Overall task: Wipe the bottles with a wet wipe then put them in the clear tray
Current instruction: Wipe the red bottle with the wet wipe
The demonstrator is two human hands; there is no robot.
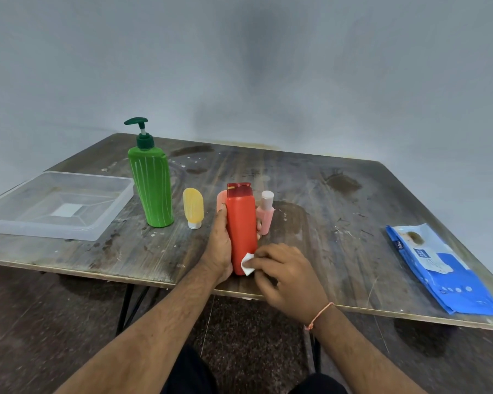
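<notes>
My left hand point(218, 245) grips a red flip-cap bottle point(241, 223) upright near the table's front edge. My right hand point(282, 275) pinches a small white wet wipe point(247, 264) against the bottle's lower right side. Behind the red bottle stand a pink bottle with a white cap point(265, 214) and a partly hidden peach tube point(221, 201). To the left stand a yellow tube point(193, 208) on its white cap and a tall green pump bottle point(151, 183). The clear tray point(17, 223) lies at the far left with nothing in it.
A blue wet wipe pack point(439, 274) lies at the table's right front corner. The worn wooden table point(339, 200) stands against a grey wall, and its front edge runs just under my wrists. Dark floor shows below.
</notes>
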